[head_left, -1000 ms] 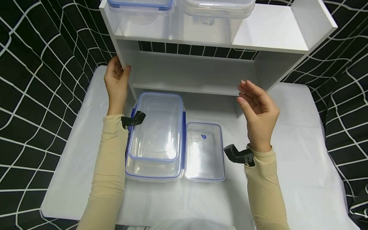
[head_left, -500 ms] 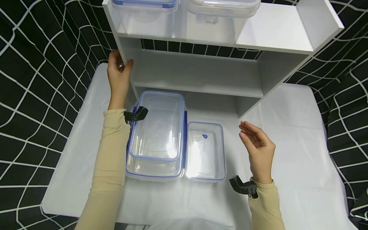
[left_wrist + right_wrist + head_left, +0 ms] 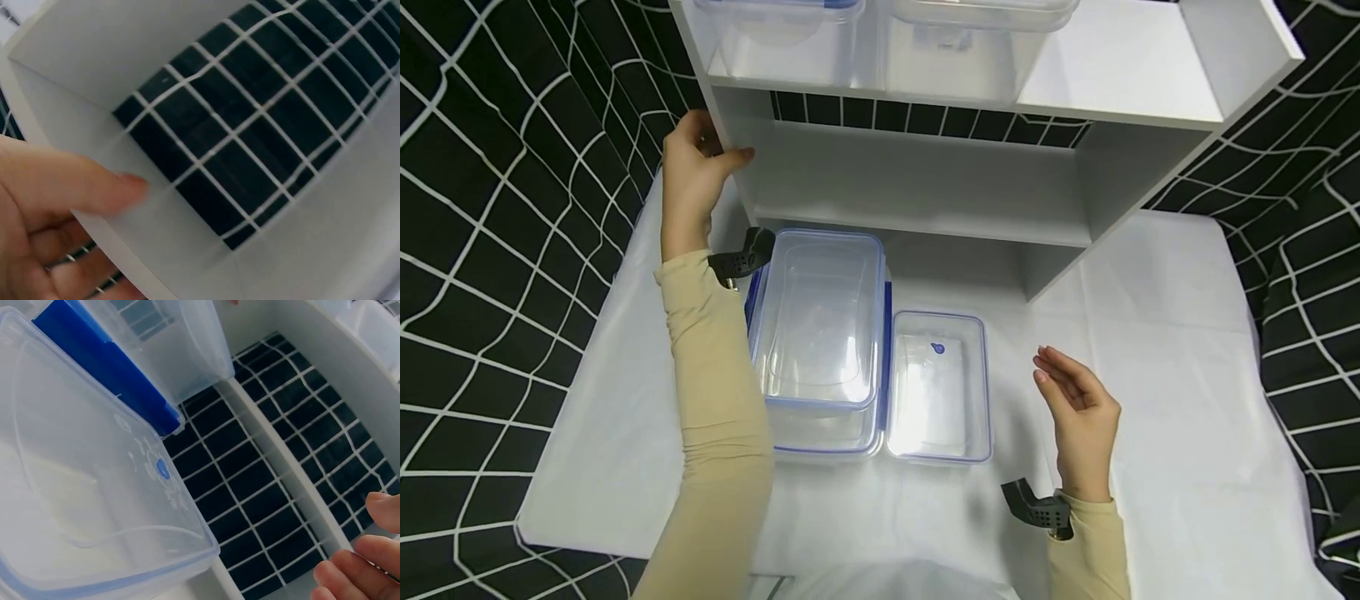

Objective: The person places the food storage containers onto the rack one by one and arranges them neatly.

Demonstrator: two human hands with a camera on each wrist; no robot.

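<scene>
My left hand [image 3: 692, 175] is at the left side panel [image 3: 730, 150] of a white shelf unit, holding its front edge. In the left wrist view the thumb [image 3: 119, 190] lies along the panel's inner face while the fingers sit on the outer side. My right hand [image 3: 1082, 412] hovers over the white table right of the containers, fingers loosely bent, nothing in it. Beneath the unit's front, a clear lidded container [image 3: 823, 321] with blue trim rests on a larger one [image 3: 831, 429]. Beside them stands a smaller clear container [image 3: 940, 392] with a blue dot.
Two more clear containers, one with a blue-edged lid [image 3: 782, 42] and one with a pale lid [image 3: 970, 50], stand on the upper shelf [image 3: 1112, 75]. A lower shelf board [image 3: 925, 175] spans the unit. Black cloth with white grid lines [image 3: 490, 292] surrounds the table [image 3: 1172, 333].
My right hand has come down and toward me from beside the unit's right part. The left hand has slid slightly up along the side panel, and its thumb now points more inward.
</scene>
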